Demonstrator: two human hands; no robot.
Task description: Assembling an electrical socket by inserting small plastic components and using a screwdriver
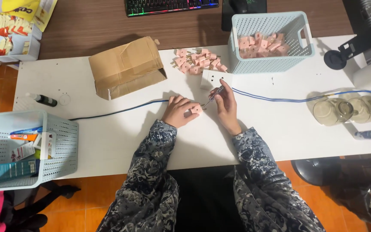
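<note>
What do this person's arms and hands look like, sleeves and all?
Both arms wear long sleeves in dark blue-grey fabric with a pale, swirling floral pattern, ending at the wrists. The left hand and right hand are bare: no gloves, rings or watch visible.

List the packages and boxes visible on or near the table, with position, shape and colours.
Cardboard box: table's far left-centre, brown, crumpled, open.
Teal carton: in the near-left basket, long, lying flat.
Small tube: same basket, white and orange.
Yellow bag: far-left corner, partly cut off.

Left hand holding pink plug, right hand gripping screwdriver
</note>
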